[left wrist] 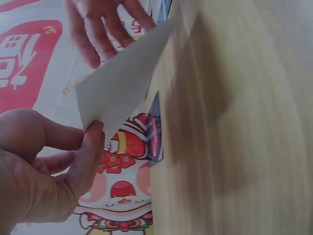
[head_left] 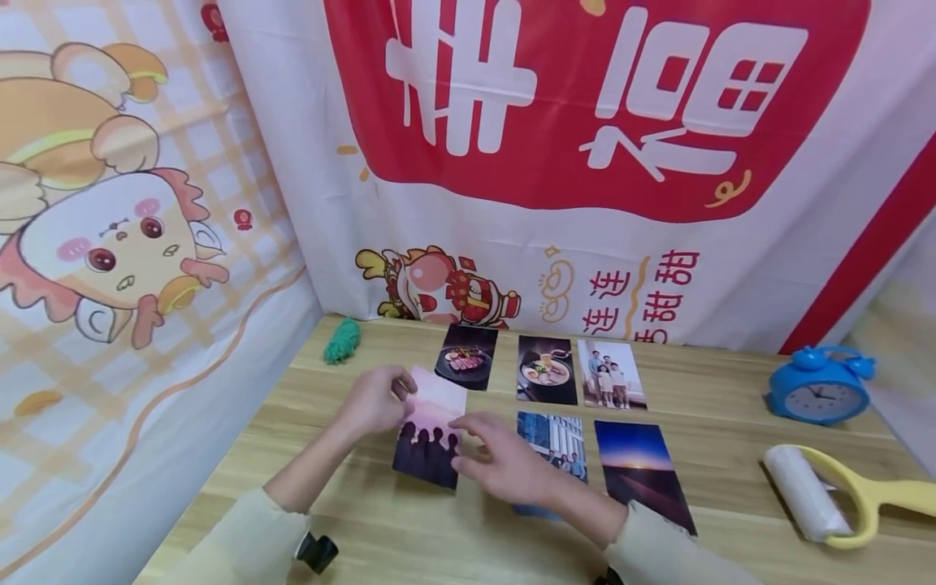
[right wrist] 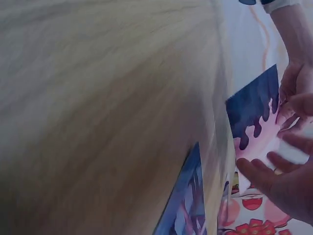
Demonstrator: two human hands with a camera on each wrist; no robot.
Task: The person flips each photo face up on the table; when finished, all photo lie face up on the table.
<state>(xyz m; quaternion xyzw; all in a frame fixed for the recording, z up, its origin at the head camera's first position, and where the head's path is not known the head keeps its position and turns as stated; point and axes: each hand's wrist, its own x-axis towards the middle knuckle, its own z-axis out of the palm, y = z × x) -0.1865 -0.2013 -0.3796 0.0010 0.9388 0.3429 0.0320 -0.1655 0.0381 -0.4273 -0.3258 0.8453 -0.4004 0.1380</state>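
Note:
A photo print (head_left: 431, 455) of dark silhouetted figures against a pink sky is held tilted over the wooden table. My left hand (head_left: 376, 398) pinches its left edge between thumb and fingers; the left wrist view shows the pale back of the print (left wrist: 117, 88) and the pinching left hand (left wrist: 44, 171). At the opposite edge, my right hand (head_left: 512, 467) has its fingers spread and loosely extended, fingertips right at the print. In the right wrist view these right-hand fingers (right wrist: 264, 178) overlap the pink part. Under my right forearm lies a photo of people before a building (head_left: 552, 435), partly hidden.
Behind lie photos of a steak dish (head_left: 468, 357), a noodle bowl (head_left: 547, 372) and a family (head_left: 613, 375). A sunset photo (head_left: 643, 471) is to the right. Green string (head_left: 342, 341) sits back left; a blue alarm clock (head_left: 821, 388) and lint roller (head_left: 808, 496) stand far right.

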